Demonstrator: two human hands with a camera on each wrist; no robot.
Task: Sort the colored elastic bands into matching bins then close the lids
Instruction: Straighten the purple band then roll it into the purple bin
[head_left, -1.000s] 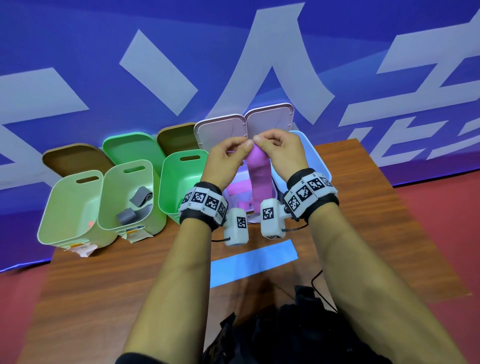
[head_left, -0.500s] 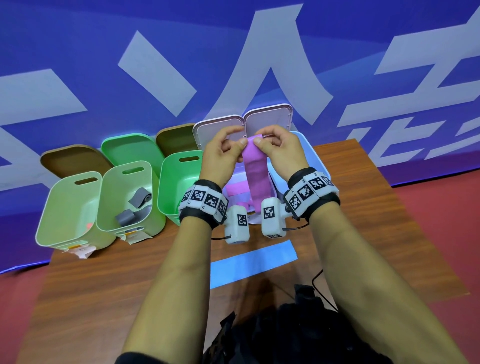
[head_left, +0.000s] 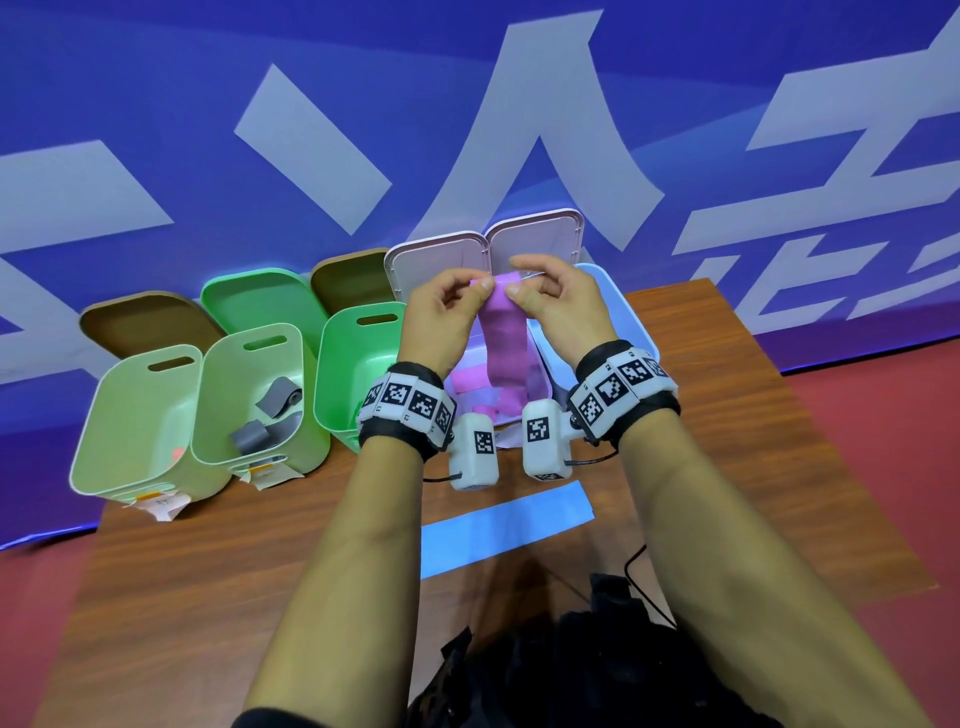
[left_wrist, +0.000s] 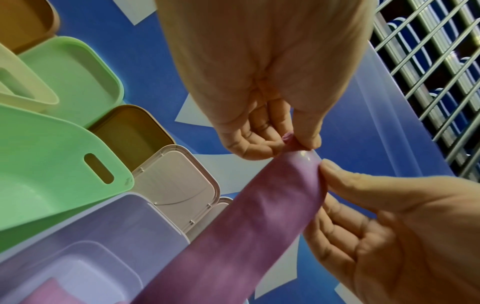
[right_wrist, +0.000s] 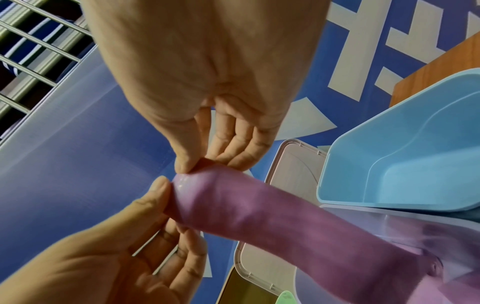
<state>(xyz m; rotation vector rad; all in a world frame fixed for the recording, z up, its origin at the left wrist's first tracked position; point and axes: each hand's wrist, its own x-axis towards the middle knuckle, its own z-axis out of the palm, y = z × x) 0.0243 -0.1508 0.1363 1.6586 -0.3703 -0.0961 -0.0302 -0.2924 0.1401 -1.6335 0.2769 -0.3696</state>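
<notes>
A purple elastic band (head_left: 505, 345) hangs down into the open lavender bin (left_wrist: 109, 230), whose pale lid (head_left: 436, 265) stands up behind it. Both hands hold the band's top end above that bin. My left hand (head_left: 480, 285) pinches the left corner between thumb and fingers, seen close in the left wrist view (left_wrist: 298, 144). My right hand (head_left: 514, 283) pinches the right corner (right_wrist: 197, 164). A pink band (head_left: 467, 382) lies inside the lavender bin. Grey bands (head_left: 278, 397) lie in the second pale green bin (head_left: 249, 457).
Five open bins stand in a row at the table's far edge: two pale green (head_left: 135, 415), one green (head_left: 358, 374), the lavender one, one blue (head_left: 631, 317). Their lids lean on the blue banner. A blue tape strip (head_left: 504, 519) lies on the wooden table (head_left: 208, 571) near me.
Both hands keep hold of the purple band's top. The fingertips have drawn slightly apart, spreading the top edge between them.
</notes>
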